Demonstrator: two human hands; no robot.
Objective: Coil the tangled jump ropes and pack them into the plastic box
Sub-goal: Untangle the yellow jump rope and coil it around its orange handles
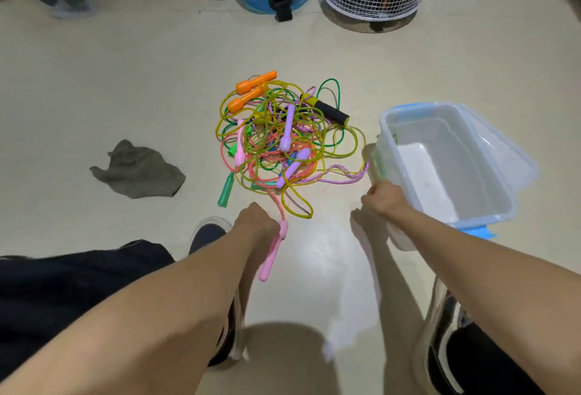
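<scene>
Fingers of your left hand (256,221) curl round a pink jump-rope handle (273,253), its coral cord running up into the tangled ropes (283,140) heaped on the floor (125,86). Your right hand (382,196) grips the near rim of the clear plastic box (452,159), which sits just right of the heap, beside a grey rag (138,170).

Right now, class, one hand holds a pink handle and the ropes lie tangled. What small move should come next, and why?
Probably draw the pink handle gently back with the left hand, since its salmon cord still runs into the tangled pile. The plastic box holds no rope yet.
</scene>
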